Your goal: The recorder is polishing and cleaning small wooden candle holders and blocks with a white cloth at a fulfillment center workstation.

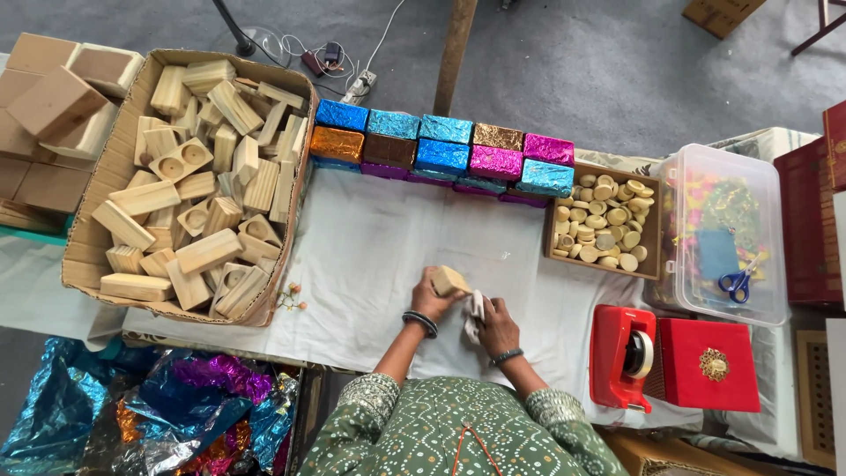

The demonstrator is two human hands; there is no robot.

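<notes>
White cloth covers the tabletop (370,256) seen from my head camera. My left hand (429,301) holds a small wooden block (449,280), fingers closed around it just above the cloth near the middle. My right hand (498,324) grips a crumpled white cloth scrap (475,316), touching the block's side. To the left sits a cardboard box (97,220) full of similar wooden blocks. Foil-wrapped blocks (445,150) in blue, orange, pink and brown line the far edge. On the right lie a tray of wooden discs (604,225), a red tape dispenser (621,357) and a clear plastic tub (727,234) holding blue scissors (736,282).
</notes>
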